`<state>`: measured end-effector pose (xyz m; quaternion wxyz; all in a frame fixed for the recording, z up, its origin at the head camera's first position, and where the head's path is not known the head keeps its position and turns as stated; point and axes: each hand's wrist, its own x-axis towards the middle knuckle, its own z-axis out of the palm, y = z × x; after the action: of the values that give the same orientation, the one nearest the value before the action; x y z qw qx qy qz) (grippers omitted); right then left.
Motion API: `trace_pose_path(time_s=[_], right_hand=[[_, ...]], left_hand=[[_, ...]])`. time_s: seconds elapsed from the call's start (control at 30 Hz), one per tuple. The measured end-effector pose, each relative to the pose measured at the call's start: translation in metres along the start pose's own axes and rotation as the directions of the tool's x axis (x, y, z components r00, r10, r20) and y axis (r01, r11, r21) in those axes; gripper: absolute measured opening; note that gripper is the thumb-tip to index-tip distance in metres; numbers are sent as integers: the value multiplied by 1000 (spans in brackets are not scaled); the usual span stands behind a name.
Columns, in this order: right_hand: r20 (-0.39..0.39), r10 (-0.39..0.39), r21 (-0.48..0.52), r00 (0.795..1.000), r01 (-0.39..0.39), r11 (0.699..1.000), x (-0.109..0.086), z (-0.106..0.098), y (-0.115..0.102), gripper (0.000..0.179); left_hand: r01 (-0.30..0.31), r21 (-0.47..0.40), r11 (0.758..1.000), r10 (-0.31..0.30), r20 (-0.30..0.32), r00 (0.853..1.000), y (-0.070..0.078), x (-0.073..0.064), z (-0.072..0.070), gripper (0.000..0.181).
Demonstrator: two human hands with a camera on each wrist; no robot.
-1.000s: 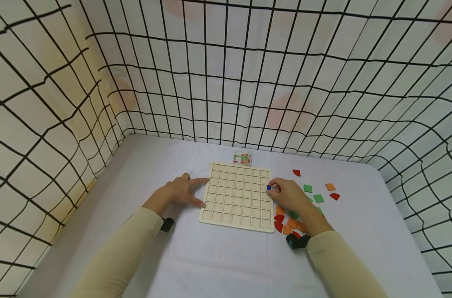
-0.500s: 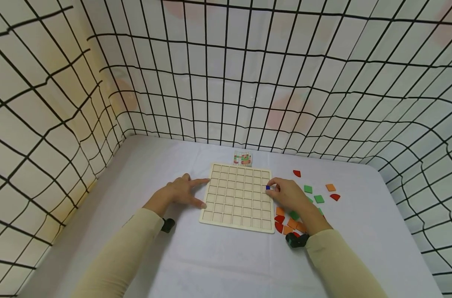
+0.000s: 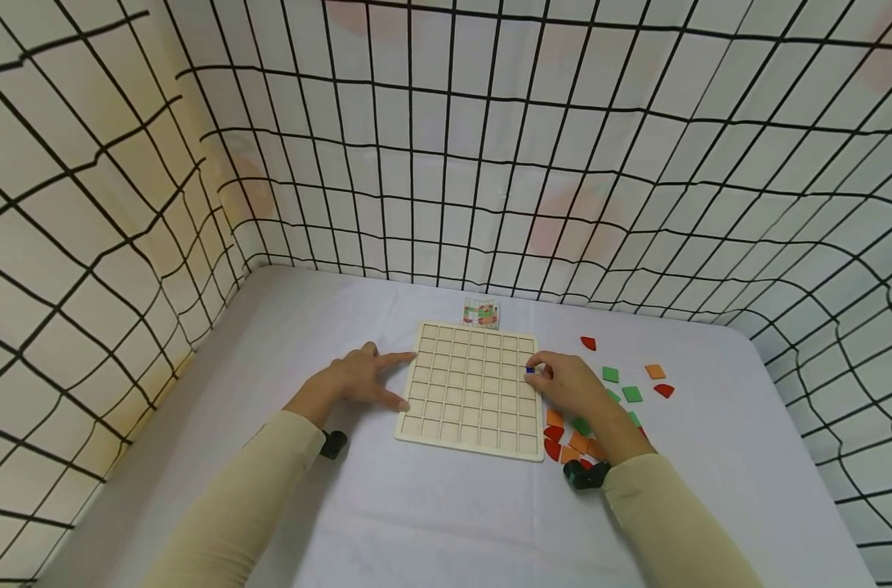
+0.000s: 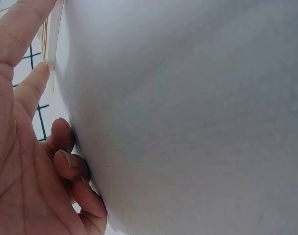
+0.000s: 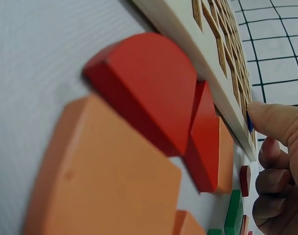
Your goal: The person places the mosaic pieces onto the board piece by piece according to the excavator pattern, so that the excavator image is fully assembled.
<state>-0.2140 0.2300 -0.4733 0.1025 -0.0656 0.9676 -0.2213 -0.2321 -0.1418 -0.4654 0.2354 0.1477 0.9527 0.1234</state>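
Observation:
A pale wooden board with a raised square grid lies mid-table. My left hand reaches its left edge, the thumb and index finger stretched straight against the rim; in the left wrist view the other fingers curl loosely down at the cloth. Over the right edge of the grid, my right hand pinches a small blue piece between thumb and index finger. The right wrist view shows that blue piece low at the grid, mostly covered by the thumb.
Orange squares, green squares and red quarter-round pieces lie scattered right of the board, several under the right forearm. A small patterned card sits behind the board. Black netting encloses the white table's back and sides.
The blue piece shifts very slightly at the right edge of the board, still pinched by my right hand. My left hand stays at the board's left edge.

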Motion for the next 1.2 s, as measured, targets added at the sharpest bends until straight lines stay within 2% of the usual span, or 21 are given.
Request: trace_pose_path(time_s=[0.4,0.7,0.83,1.0,1.2], right_hand=[[1,4,-3,1000,-4,1000,-1,0,2,27],[-32,-7,11,999,8,1000,-4,0,6,32],[-40,8,-4,999,-8,1000,-12,-4,10,34],[-10,23,3,1000,-23,1000,-30,-9,17,33],[7,-5,18,1000,5,1000,-50,-8,31,32]], left_hand=[[-6,0,1000,6,-4,1000,-1,2,2,100],[-4,-5,1000,4,-7,1000,0,1,3,100],[-3,-11,1000,3,-8,1000,0,1,3,99],[-6,-13,1000,6,-11,1000,-1,1,4,99],[-9,-10,1000,8,-16,1000,-1,1,4,99]])
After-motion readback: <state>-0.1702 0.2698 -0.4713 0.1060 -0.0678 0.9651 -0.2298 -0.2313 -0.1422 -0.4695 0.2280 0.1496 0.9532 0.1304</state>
